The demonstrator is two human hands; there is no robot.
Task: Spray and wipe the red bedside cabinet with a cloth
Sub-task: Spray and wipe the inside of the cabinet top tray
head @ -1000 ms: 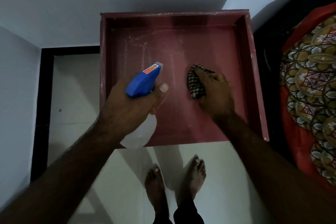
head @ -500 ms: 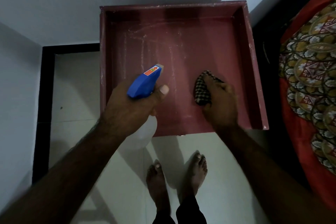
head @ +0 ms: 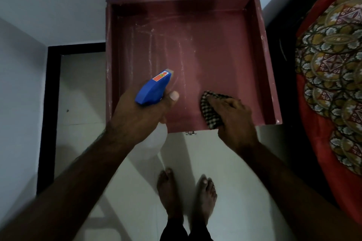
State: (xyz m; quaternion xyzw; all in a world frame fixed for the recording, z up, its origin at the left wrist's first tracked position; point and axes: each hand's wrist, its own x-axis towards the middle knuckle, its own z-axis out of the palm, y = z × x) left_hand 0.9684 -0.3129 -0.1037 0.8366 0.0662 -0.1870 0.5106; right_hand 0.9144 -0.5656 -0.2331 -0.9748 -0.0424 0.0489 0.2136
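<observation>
The red bedside cabinet (head: 195,41) stands against the wall, its raised-rim top streaked with pale marks. My left hand (head: 137,117) grips a spray bottle (head: 152,88) with a blue trigger head and a clear body, nozzle aimed at the cabinet top from its front left. My right hand (head: 233,117) holds a bunched black-and-white checked cloth (head: 211,111) and presses it onto the cabinet top near the front edge, right of centre. Part of the cloth is hidden under my fingers.
A bed with a red patterned cover (head: 331,76) lies close to the cabinet's right side. White walls (head: 58,2) meet in a corner behind and to the left. My bare feet (head: 186,191) stand on the pale tiled floor in front.
My right hand has dragged the cloth toward the cabinet's front edge. The spray bottle has stayed about the same place over the front left.
</observation>
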